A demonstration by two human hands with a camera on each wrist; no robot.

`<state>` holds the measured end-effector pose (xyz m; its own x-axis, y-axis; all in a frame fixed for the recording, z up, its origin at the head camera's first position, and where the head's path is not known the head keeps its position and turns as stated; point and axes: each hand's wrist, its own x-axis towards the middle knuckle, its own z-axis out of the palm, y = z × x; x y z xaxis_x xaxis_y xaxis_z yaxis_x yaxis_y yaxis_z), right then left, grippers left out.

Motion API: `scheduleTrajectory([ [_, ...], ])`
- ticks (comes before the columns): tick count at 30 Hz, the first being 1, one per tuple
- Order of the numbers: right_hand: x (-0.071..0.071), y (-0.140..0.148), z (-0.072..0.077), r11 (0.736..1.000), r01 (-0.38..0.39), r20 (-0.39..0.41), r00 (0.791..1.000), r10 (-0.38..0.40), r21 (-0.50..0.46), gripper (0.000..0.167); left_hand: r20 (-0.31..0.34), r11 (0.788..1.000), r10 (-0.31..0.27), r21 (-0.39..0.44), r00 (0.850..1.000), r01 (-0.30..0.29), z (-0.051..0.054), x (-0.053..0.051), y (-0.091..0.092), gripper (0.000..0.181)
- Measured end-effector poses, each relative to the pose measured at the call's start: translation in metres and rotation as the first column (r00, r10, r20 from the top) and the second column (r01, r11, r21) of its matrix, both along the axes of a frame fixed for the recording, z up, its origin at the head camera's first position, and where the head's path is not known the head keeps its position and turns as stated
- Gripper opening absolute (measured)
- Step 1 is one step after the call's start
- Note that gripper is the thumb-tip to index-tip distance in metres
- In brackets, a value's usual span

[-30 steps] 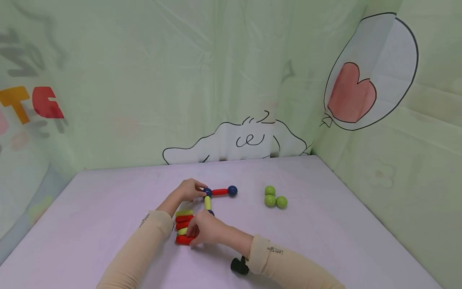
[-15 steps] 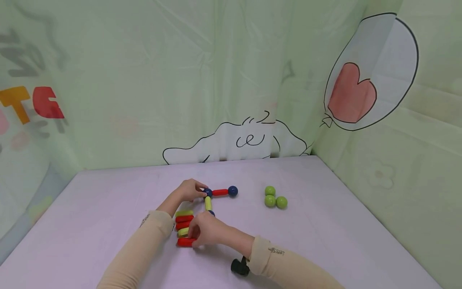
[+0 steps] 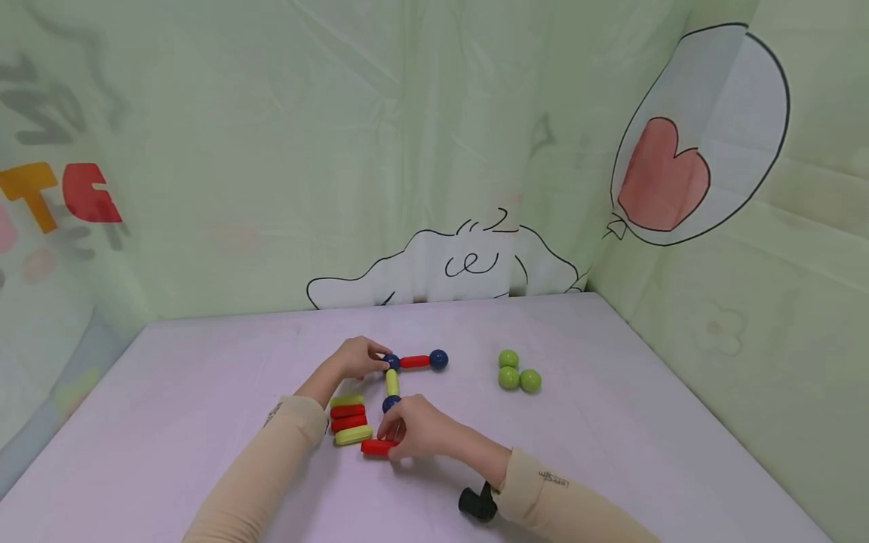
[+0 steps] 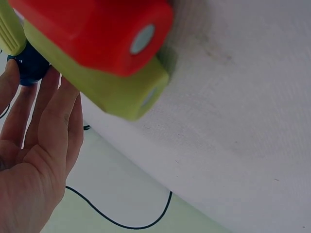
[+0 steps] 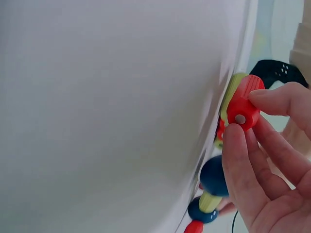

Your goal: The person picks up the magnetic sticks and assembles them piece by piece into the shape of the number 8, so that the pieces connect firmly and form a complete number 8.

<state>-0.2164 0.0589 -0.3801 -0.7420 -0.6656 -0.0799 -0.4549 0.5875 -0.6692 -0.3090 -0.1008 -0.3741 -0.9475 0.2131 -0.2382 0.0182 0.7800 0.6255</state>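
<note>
My left hand [image 3: 357, 358] pinches a blue ball [image 3: 391, 362] between thumb and fingers, seen in the left wrist view as a dark blue ball [image 4: 32, 64]. From that ball a joined red magnetic rod [image 3: 415, 361] runs right to a second blue ball [image 3: 438, 359]. A yellow-green rod [image 3: 392, 382] runs toward the near side, to a third blue ball [image 3: 390, 404] partly hidden by my right hand [image 3: 431, 430]. My right hand pinches a loose red magnetic rod [image 5: 247, 99]; a round metal spot shows on its end. In the head view its right end is covered by fingers.
Left of the right hand lie several loose rods in a row, with a yellow-green rod [image 3: 354, 435] nearest and red rods [image 3: 348, 424] behind. Three green balls [image 3: 508, 378] cluster to the right. A black wrist camera [image 3: 478, 504] hangs under the right forearm.
My right hand has drawn the red rod rightward, away from the row of loose rods. The near blue ball now shows more. My left hand stays on its ball.
</note>
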Motion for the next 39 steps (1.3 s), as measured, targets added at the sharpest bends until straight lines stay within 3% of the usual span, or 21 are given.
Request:
scheduleTrajectory([
  [11,-0.003,0.036,0.002,0.995,0.101,0.053,0.993,-0.101,-0.002,0.02,-0.006,1.0,0.0,-0.005,1.0,0.0,0.0,0.0,0.0,0.034],
  [21,-0.013,0.063,0.0,0.978,0.208,0.042,0.977,-0.207,-0.021,0.019,0.001,1.0,-0.001,-0.006,1.0,0.001,-0.001,-0.001,-0.001,0.034],
  [31,-0.024,0.071,-0.002,0.93,0.368,0.023,0.93,-0.367,-0.014,0.018,-0.001,1.0,-0.006,-0.009,1.0,0.006,-0.002,-0.001,-0.001,0.034],
  [39,-0.035,0.074,-0.006,0.871,0.492,0.058,0.869,-0.491,-0.01,0.018,-0.008,1.0,-0.011,-0.01,1.0,0.011,0.0,0.001,-0.001,0.034],
])
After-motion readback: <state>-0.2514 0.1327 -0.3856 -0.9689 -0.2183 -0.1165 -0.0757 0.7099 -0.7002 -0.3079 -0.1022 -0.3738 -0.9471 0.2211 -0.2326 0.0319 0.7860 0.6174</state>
